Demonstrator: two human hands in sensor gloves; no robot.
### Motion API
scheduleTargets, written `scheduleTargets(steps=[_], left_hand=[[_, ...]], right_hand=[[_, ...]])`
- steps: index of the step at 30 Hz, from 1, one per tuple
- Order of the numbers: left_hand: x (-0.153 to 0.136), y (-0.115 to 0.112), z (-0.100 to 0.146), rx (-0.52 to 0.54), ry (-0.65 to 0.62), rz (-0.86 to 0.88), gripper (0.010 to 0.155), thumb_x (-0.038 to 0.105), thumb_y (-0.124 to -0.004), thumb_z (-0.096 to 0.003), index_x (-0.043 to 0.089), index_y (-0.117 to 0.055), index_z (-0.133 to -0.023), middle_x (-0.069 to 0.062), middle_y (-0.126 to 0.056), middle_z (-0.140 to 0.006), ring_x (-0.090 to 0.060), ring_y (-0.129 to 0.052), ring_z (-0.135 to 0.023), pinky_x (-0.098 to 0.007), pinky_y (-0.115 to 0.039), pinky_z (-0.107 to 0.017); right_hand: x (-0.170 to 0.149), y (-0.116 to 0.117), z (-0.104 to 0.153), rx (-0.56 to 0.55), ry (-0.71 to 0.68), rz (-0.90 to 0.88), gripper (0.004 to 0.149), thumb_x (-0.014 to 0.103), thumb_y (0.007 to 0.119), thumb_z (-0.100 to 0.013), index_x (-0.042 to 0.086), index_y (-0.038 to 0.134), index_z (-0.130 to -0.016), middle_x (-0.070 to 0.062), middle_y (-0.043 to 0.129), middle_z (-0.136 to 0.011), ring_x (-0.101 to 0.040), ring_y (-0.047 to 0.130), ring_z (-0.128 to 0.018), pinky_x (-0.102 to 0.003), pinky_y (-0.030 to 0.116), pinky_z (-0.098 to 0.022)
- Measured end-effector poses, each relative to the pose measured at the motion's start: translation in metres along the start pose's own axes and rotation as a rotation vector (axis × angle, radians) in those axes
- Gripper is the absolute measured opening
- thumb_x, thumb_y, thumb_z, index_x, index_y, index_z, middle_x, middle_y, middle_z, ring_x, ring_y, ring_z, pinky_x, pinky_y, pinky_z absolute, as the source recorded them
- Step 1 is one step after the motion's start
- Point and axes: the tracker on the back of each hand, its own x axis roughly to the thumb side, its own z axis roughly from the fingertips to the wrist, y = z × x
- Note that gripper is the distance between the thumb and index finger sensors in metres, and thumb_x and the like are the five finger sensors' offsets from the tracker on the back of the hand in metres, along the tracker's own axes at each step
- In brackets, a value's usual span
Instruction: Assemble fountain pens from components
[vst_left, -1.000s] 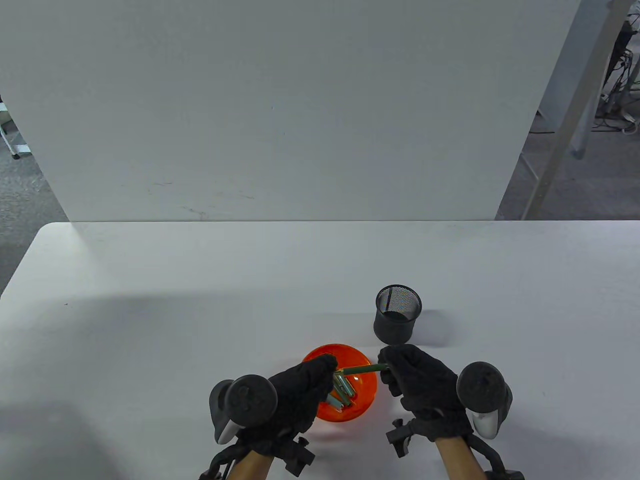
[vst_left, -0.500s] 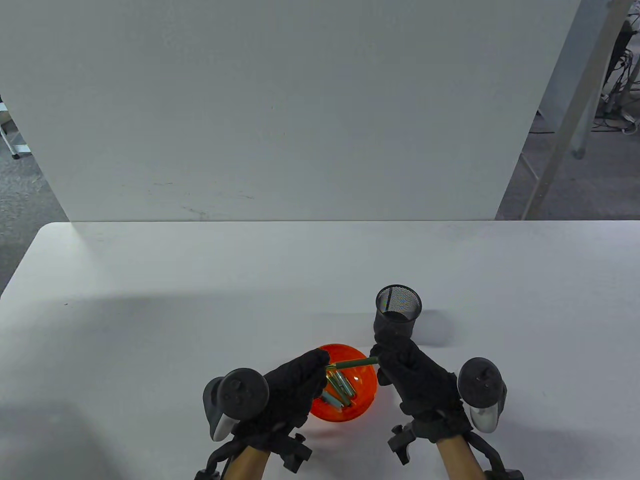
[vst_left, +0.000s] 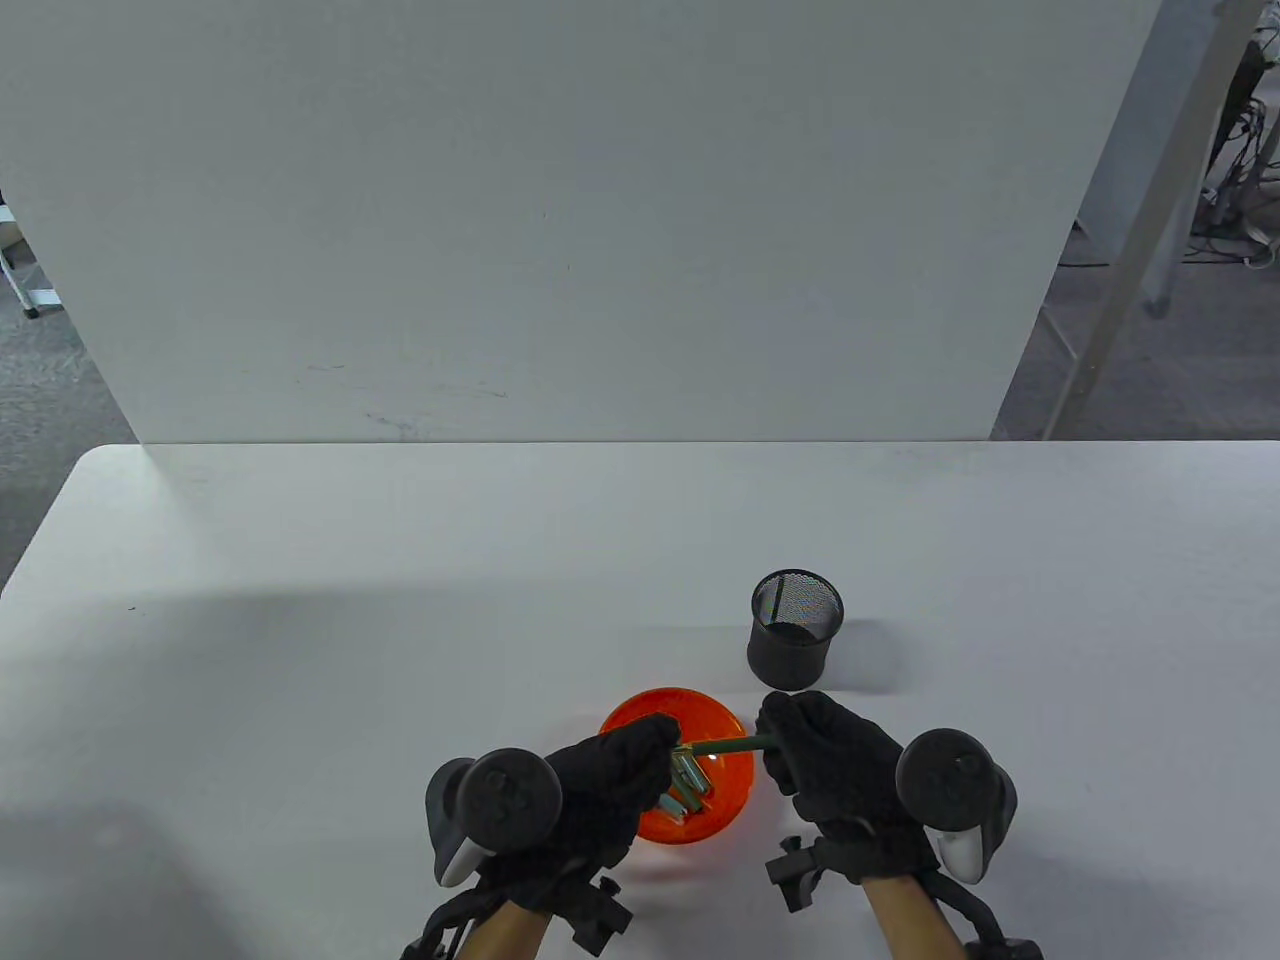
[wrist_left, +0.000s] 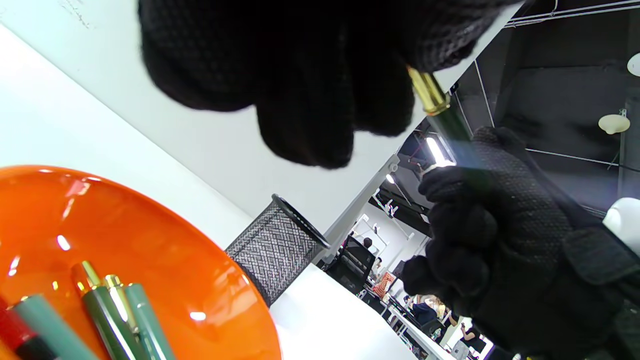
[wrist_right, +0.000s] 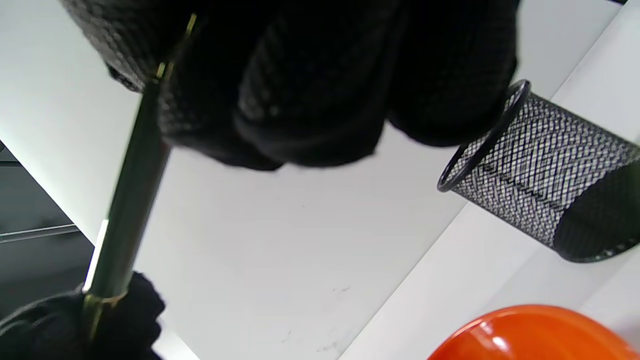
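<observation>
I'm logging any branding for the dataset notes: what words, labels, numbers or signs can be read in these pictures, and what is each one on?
None can be read.
Dark green pen, held between left hand and right hand: no marking shows.
Pen parts in the orange bowl: plain.
Black mesh cup: no label.
Left tracker: faint embossed marks, too small to read.

Left hand (vst_left: 600, 790): enters from the near edge, left of centre, fingers curled and closed, fingertips (wrist_left: 305, 125) directed right. Tracker on back of hand. Right hand (vst_left: 840, 765): enters from the near edge, right of centre, fingers (wrist_right: 310, 90) curled into a closed grip, knuckles directed left. Both wrists strapped, forearms bare. The hands face each other, near but apart.
</observation>
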Motion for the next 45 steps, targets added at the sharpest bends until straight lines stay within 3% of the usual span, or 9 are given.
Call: scheduleTargets(steps=[3, 4, 7, 16, 23, 27, 32, 41, 45], left_hand=[[-0.004, 0.000, -0.001, -0.006, 0.027, 0.049, 0.044, 0.042, -0.069, -0.0588, 0.029, -0.075, -0.100, 0.002, -0.096, -0.075, -0.016, -0.107, -0.052, -0.039, -0.090, -0.038], [-0.006, 0.000, -0.001, 0.001, 0.038, 0.085, 0.044, 0.042, -0.069, -0.0589, 0.028, -0.075, -0.100, 0.001, -0.096, -0.075, -0.016, -0.107, -0.051, -0.039, -0.090, -0.038], [-0.005, 0.001, -0.001, 0.001, 0.029, 0.068, 0.044, 0.041, -0.070, -0.0588, 0.027, -0.076, -0.100, 0.000, -0.096, -0.075, -0.017, -0.106, -0.052, -0.039, -0.090, -0.038], [0.016, 0.000, 0.006, 0.111, -0.098, -0.155, 0.043, 0.041, -0.070, -0.0576, 0.029, -0.076, -0.099, 0.001, -0.096, -0.073, -0.013, -0.107, -0.050, -0.035, -0.091, -0.038], [-0.005, 0.009, 0.004, 0.129, 0.035, -0.082, 0.048, 0.045, -0.072, -0.0584, 0.029, -0.071, -0.104, 0.002, -0.095, -0.082, -0.018, -0.105, -0.058, -0.041, -0.088, -0.044], [-0.011, 0.006, 0.002, 0.085, 0.076, -0.077, 0.055, 0.045, -0.076, -0.0572, 0.024, -0.066, -0.106, 0.000, -0.094, -0.086, -0.021, -0.104, -0.067, -0.045, -0.085, -0.052], [-0.012, -0.003, -0.003, -0.008, 0.079, -0.146, 0.063, 0.046, -0.082, -0.0549, 0.020, -0.062, -0.108, 0.001, -0.091, -0.092, -0.022, -0.100, -0.078, -0.048, -0.079, -0.062], [-0.017, -0.001, -0.008, -0.134, 0.088, -0.174, 0.044, 0.044, -0.085, -0.0551, 0.033, -0.080, -0.097, 0.002, -0.083, -0.100, -0.030, -0.085, -0.090, -0.062, -0.059, -0.074], [-0.010, -0.003, -0.016, -0.207, 0.086, -0.305, 0.043, 0.045, -0.086, -0.0548, 0.034, -0.082, -0.096, 0.002, -0.078, -0.102, -0.030, -0.080, -0.095, -0.063, -0.056, -0.076]], right_hand=[[0.001, 0.004, -0.003, 0.146, -0.029, -0.133, 0.056, 0.055, 0.070, -0.058, 0.015, 0.077, -0.096, -0.004, 0.094, -0.075, -0.020, 0.098, -0.053, -0.048, 0.084, -0.049], [0.001, 0.007, -0.004, 0.181, -0.039, -0.165, 0.053, 0.051, 0.073, -0.058, 0.015, 0.076, -0.097, -0.004, 0.093, -0.079, -0.020, 0.097, -0.056, -0.048, 0.084, -0.050], [0.003, 0.008, -0.005, 0.195, -0.019, -0.139, 0.042, 0.045, 0.077, -0.058, 0.018, 0.083, -0.089, -0.005, 0.097, -0.074, -0.018, 0.100, -0.052, -0.046, 0.086, -0.048], [-0.006, 0.010, -0.004, 0.225, 0.174, -0.264, 0.041, 0.044, 0.075, -0.059, 0.012, 0.087, -0.082, -0.004, 0.100, -0.057, -0.008, 0.101, -0.035, -0.038, 0.093, -0.040], [-0.009, -0.008, -0.009, 0.133, 0.159, -0.218, 0.041, 0.047, 0.072, -0.060, 0.016, 0.083, -0.085, -0.002, 0.097, -0.062, -0.011, 0.098, -0.042, -0.041, 0.088, -0.045], [-0.022, -0.017, -0.008, 0.037, 0.234, -0.362, 0.041, 0.047, 0.071, -0.060, 0.016, 0.082, -0.086, -0.002, 0.096, -0.064, -0.012, 0.098, -0.044, -0.043, 0.087, -0.046], [-0.028, -0.024, -0.008, 0.012, 0.248, -0.427, 0.042, 0.047, 0.071, -0.061, 0.017, 0.081, -0.087, -0.002, 0.095, -0.065, -0.012, 0.098, -0.045, -0.043, 0.086, -0.047], [-0.027, -0.029, -0.010, -0.020, 0.245, -0.554, 0.042, 0.048, 0.069, -0.062, 0.017, 0.080, -0.088, -0.001, 0.095, -0.067, -0.012, 0.097, -0.047, -0.043, 0.086, -0.048], [-0.027, -0.032, -0.010, -0.039, 0.247, -0.603, 0.042, 0.048, 0.069, -0.062, 0.017, 0.080, -0.088, -0.001, 0.094, -0.067, -0.012, 0.097, -0.047, -0.043, 0.086, -0.049]])
